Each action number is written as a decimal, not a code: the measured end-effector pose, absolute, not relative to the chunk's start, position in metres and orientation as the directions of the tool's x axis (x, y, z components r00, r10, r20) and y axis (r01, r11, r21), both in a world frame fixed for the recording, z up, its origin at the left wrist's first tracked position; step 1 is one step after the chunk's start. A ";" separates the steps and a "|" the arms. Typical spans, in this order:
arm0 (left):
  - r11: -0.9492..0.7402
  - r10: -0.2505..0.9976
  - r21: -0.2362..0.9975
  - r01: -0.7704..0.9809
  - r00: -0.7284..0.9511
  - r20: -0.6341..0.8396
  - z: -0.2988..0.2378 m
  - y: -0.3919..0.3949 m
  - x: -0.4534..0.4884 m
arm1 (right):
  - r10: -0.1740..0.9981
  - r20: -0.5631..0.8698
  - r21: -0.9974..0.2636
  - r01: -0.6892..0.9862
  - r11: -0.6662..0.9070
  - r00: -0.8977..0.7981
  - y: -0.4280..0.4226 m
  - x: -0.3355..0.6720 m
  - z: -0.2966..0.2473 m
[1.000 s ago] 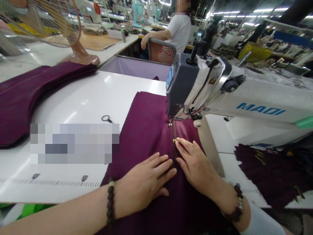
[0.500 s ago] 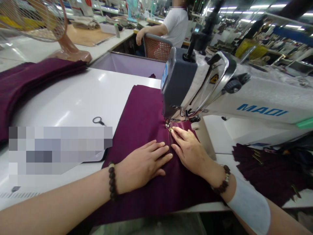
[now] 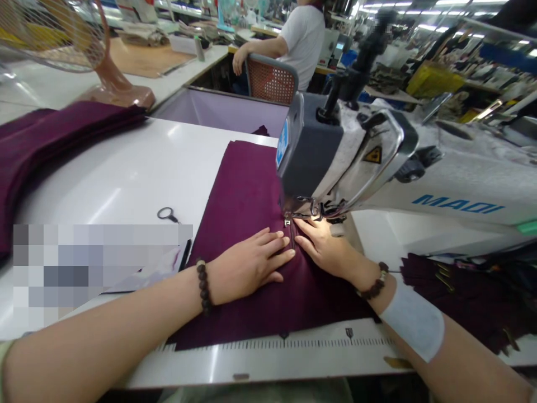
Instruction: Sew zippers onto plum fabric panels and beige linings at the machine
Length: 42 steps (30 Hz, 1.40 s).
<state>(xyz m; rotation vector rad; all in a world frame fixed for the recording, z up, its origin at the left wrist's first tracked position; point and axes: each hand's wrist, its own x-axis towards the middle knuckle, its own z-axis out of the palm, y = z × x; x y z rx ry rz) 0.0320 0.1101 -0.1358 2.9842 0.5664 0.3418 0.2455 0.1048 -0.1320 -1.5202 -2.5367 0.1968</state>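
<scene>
A dark purple fabric piece (image 3: pixel 247 190) lies on the white table (image 3: pixel 138 168) under the head of a white sewing machine (image 3: pixel 377 162). A zipper (image 3: pixel 291 239) runs along its seam toward the presser foot (image 3: pixel 289 217). My left hand (image 3: pixel 247 263) lies flat on the fabric just left of the zipper, fingers stretched out. My right hand (image 3: pixel 325 246) presses flat on the fabric right of the zipper, fingertips close to the presser foot.
A stack of purple fabric (image 3: pixel 46 140) lies at the left, behind it a fan (image 3: pixel 84 50). Small scissors (image 3: pixel 168 214) rest on the table. More purple pieces (image 3: pixel 461 302) sit at the right. A person in white (image 3: pixel 302 39) sits at the bench beyond.
Both hands and the fabric have slid forward toward the presser foot; the zipper pull is now right at the foot. The table's front ruler edge has come into view.
</scene>
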 end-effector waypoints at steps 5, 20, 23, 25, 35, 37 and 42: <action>-0.932 0.354 0.166 0.321 0.904 0.239 -0.138 0.111 0.033 | 0.911 0.026 -0.224 0.886 0.406 -0.411 0.106 0.237 -0.124; -0.887 0.450 0.199 0.418 0.879 0.158 -0.131 0.100 0.040 | 0.944 0.093 -0.183 0.926 0.329 -0.317 0.096 0.227 -0.122; -0.848 0.523 0.186 0.496 0.838 0.153 -0.131 0.092 0.045 | 0.951 0.095 -0.117 0.945 0.304 -0.294 0.090 0.225 -0.119; -0.846 0.529 0.180 0.502 0.835 0.152 -0.133 0.090 0.047 | 0.951 0.080 -0.145 0.941 0.306 -0.297 0.087 0.226 -0.118; -0.851 0.520 0.174 0.496 0.842 0.142 -0.135 0.089 0.045 | 0.950 0.075 -0.295 0.903 0.311 -0.303 0.084 0.232 -0.129; -0.846 0.527 0.178 0.503 0.838 0.139 -0.134 0.088 0.045 | 0.950 0.059 -0.288 0.906 0.310 -0.307 0.084 0.230 -0.129; -0.845 0.530 0.178 0.505 0.835 0.148 -0.133 0.091 0.045 | 0.952 0.041 -0.245 0.921 0.303 -0.302 0.084 0.228 -0.130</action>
